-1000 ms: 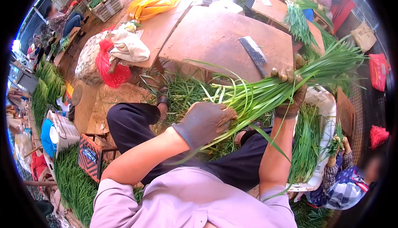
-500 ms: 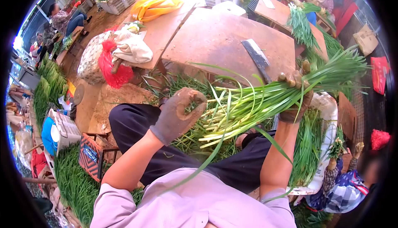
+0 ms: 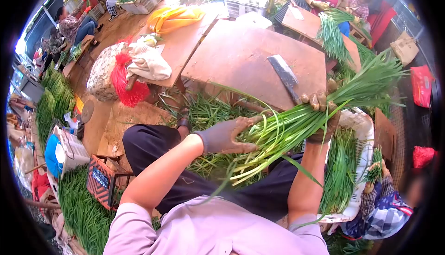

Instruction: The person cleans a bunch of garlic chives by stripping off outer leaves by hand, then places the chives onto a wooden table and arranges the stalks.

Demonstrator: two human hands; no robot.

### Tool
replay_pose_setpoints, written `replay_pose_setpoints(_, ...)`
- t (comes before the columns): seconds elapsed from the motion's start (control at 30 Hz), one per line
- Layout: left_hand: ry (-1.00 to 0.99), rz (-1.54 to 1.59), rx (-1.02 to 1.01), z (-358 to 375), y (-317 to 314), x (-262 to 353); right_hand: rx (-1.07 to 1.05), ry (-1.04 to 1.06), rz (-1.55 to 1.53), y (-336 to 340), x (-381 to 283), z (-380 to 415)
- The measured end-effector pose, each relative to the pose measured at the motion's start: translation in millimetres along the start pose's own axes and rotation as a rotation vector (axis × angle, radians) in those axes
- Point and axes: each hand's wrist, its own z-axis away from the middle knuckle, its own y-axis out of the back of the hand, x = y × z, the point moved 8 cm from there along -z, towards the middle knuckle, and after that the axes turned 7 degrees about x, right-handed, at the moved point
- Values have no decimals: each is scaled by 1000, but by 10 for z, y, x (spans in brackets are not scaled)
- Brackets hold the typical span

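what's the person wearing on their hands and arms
Both the left hand and the right hand wear grey-brown work gloves, soiled with dirt. The forearms are bare. Short lilac sleeves cover the upper arms.
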Motion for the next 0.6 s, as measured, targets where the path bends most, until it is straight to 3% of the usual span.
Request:
replay_pose_setpoints(0.13, 91, -145, -45, 130, -71, -268, 76, -4, -19, 44, 21, 27)
replay_pose_setpoints(0.2, 40, -165, 27, 143, -40, -266, 196, 46, 20, 93, -16, 23)
replay_pose_setpoints(0.27, 364, -77, 84, 223, 7, -486, 184, 43, 18, 66, -20, 27)
replay_pose_setpoints(0.33, 323, -156, 85, 265, -57, -588, 52, 7, -59, -24, -18, 26)
replay_pose_setpoints(0.47, 349, -364, 79, 349, -76, -545, 192, 63, -51, 78, -100, 91)
replay_pose_setpoints(0.53, 466, -420, 52, 445, -33, -571, 222, 70, -53, 90, -148, 113)
replay_pose_setpoints(0.6, 362, -412, 108, 563, -179, -814, 144, 61, -158, 118, -236, 103)
